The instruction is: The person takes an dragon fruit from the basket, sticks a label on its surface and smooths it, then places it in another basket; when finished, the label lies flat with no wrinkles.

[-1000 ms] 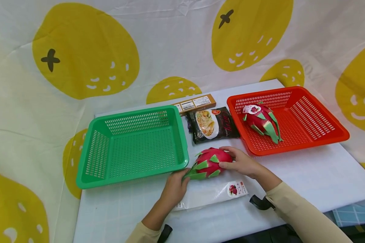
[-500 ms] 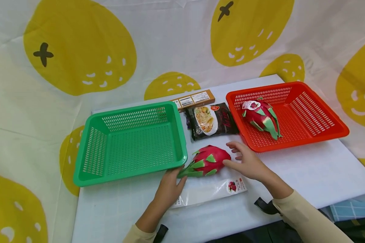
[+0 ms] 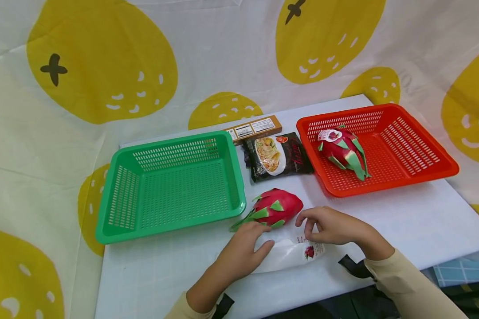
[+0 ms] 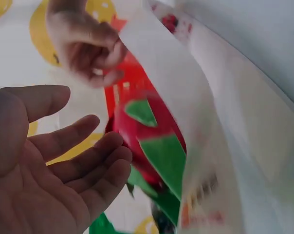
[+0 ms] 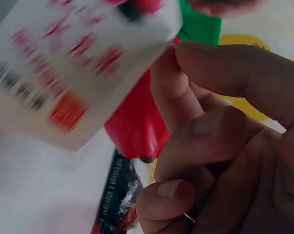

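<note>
A clear plastic bag (image 3: 283, 258) with a dragon fruit label lies before me, its upper edge lifted. My right hand (image 3: 337, 227) pinches that edge between thumb and index finger; the pinch shows in the right wrist view at the corner of the printed bag (image 5: 64, 83). My left hand (image 3: 243, 250) is over the bag's left part with fingers spread, and in the left wrist view the left hand (image 4: 64, 161) holds nothing. Just beyond both hands a red dragon fruit (image 3: 283, 206) with green leaf tips lies on the table, its lower left partly behind my left fingers.
A green basket (image 3: 171, 228) stands at the left. In the red basket (image 3: 407, 175) at the right lies another dragon fruit (image 3: 341, 148) with a label. Between them are a black noodle packet (image 3: 297, 155) and a brown box (image 3: 259, 128) against the printed backdrop.
Both hands have let go of the dragon fruit and come down toward me to the bag. The right hand now pinches the bag's edge, which has risen. The dragon fruit stays on the table.
</note>
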Motion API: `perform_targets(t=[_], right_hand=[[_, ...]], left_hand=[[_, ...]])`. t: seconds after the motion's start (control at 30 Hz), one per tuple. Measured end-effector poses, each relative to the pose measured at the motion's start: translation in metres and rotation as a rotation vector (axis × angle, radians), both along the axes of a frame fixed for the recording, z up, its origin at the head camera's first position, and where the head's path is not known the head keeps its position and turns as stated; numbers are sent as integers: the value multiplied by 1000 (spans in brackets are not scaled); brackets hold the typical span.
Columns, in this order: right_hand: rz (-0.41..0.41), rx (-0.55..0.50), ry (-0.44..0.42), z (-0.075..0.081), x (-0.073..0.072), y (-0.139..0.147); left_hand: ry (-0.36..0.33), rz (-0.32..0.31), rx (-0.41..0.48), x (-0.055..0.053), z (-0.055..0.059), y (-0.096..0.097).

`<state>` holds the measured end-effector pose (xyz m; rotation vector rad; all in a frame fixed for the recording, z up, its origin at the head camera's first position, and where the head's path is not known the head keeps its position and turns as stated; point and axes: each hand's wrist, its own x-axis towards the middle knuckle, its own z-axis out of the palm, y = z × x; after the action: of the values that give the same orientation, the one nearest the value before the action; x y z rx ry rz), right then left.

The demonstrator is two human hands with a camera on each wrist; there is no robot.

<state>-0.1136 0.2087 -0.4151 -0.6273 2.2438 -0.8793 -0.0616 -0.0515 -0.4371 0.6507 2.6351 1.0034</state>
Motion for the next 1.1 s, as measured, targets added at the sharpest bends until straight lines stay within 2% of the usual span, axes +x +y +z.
perform_targets(t=[0.17,0.23,0.33,0.4,0.47,0.6,0.67,0.73,0.83,0.9,1.0,1.1], right_hand=[[32,5,45,-1,1,-3],[38,13,42,-3,1,-3],[43,-22,22,-6,0,-6],[45,-78,22,-6,0,-9],[46,-135,62,-5,0,-14],[20,-228,184,-1,3,-24],[-4,-268,261,0,7,-30],[-30,-296,350,2,12,-36],[-34,-279,481,5,21,-44],[-24,-240,522,7,26,-48],[1,-198,505,9,31,-53],[3,-208,456,11,33,-56]], left_hand=[[-17,-131,-64,-7,-1,26],[-39,-160,-84,-8,-4,32],[-61,-170,-85,-10,-10,37],[-89,-157,-30,-11,-12,36],[-139,-132,62,-13,-13,32],[-345,-48,290,-18,-12,18],[-458,-3,390,-19,-11,11],[-540,28,466,-20,-10,3],[-615,50,533,-21,-10,-5],[-639,58,550,-21,-9,-8],[-673,61,572,-22,-9,-10],[-683,57,588,-22,-8,-10]])
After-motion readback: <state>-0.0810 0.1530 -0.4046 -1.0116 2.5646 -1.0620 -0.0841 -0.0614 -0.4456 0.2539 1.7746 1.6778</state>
